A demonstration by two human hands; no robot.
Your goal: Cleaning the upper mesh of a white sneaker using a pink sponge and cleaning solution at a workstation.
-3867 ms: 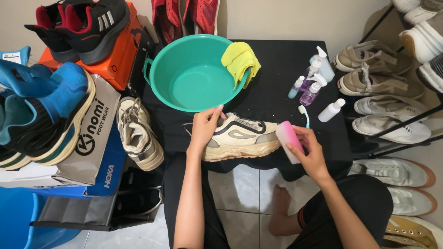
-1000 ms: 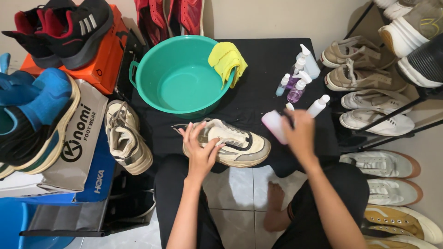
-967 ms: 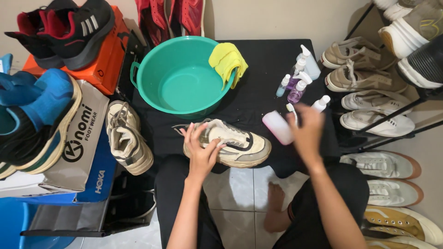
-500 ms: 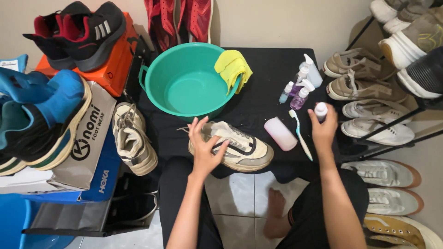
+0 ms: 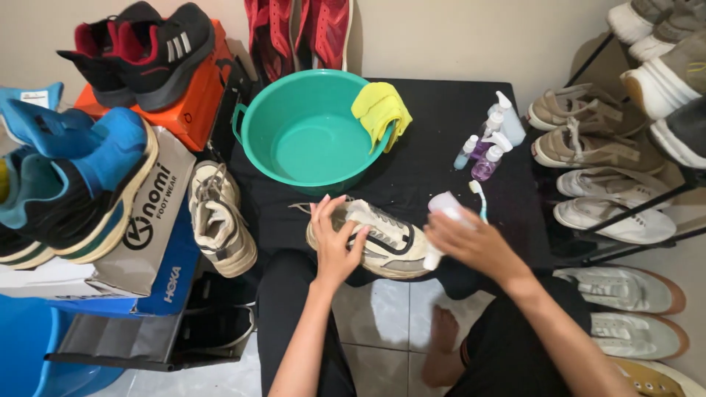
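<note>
Across the near edge of the black cloth-covered table (image 5: 434, 125) lies the worn cream-and-grey sneaker (image 5: 371, 239), its long axis running left to right in front of me, with what looks like the toe end pointing toward my right. My left hand (image 5: 334, 239) rests on top of it near the lace end, fingers spread and pressing down on the upper so the shoe sits steady. My right hand (image 5: 474, 242) is just beside the shoe's right end, fingers curled around a small white plastic bottle (image 5: 443, 220) tipped so its lower end points down at that end of the sneaker; whether it touches the shoe I cannot tell. So the shoe lies to the left of my right fingers and directly under my left ones, the left hand being the nearer. Behind the sneaker stands a teal plastic basin (image 5: 309, 129) with a yellow cloth (image 5: 381, 110) draped over its rim, and small spray bottles (image 5: 489, 143) stand well apart to the right.
</note>
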